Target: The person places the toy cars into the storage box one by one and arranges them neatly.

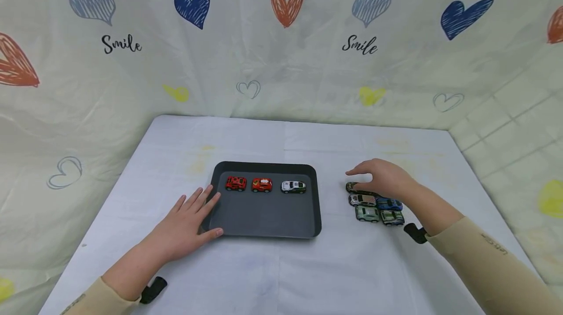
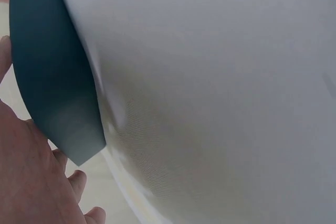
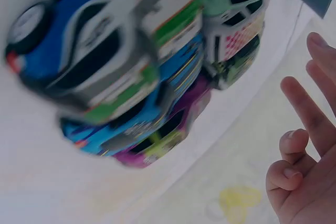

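My left hand [image 1: 184,227] lies with spread, straight fingers along the left edge of a dark grey tray [image 1: 264,224]. In the left wrist view its fingers show beside the tray wall [image 2: 58,77]. Inside the tray, a red toy car with dark spots [image 1: 236,183], another red toy car [image 1: 262,185] and a white-and-dark toy car [image 1: 293,187] stand in a row. Over a cluster of several toy cars [image 1: 367,213] hovers my right hand [image 1: 389,178], its fingers loosely bent with nothing between them; it partly hides the rear cars. A blue-and-white toy car [image 3: 100,40] appears large in the right wrist view.
A white cloth covers the table [image 1: 272,276]. Behind it hangs a pale curtain [image 1: 316,70] printed with hearts and lettering. Between the tray and the car cluster lies a strip of white cloth.
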`<state>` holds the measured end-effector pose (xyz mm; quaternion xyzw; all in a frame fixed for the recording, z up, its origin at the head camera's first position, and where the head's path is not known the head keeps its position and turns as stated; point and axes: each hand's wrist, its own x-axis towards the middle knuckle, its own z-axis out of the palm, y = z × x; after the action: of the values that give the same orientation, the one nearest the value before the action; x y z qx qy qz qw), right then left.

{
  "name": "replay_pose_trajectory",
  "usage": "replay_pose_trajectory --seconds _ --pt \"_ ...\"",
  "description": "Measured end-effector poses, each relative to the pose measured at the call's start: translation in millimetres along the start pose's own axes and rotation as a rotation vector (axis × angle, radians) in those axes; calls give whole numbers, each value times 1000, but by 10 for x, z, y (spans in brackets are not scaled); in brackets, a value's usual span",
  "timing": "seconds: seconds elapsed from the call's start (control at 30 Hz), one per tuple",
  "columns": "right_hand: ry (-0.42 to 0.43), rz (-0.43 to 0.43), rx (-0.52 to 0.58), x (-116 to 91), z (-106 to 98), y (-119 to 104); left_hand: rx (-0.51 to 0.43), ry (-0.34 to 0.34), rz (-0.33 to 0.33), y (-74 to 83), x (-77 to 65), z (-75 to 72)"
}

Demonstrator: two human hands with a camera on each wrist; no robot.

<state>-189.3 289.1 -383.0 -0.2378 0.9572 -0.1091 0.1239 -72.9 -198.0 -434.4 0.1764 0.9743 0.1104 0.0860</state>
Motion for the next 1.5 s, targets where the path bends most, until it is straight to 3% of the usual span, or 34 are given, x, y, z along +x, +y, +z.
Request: replay_pose_trajectory --seconds 0.3,0.9,1.17,1.5 --pt "-17 6 4 -91 -13 177 5 -5 -1 4 5 -25" --pt "-210 91 46 66 50 250 -10 11 -1 2 6 0" --pt "-192 47 45 112 99 326 7 5 -4 1 0 -2" --pt "-149 22 101 97 -10 253 -25 36 16 -5 -7 22"
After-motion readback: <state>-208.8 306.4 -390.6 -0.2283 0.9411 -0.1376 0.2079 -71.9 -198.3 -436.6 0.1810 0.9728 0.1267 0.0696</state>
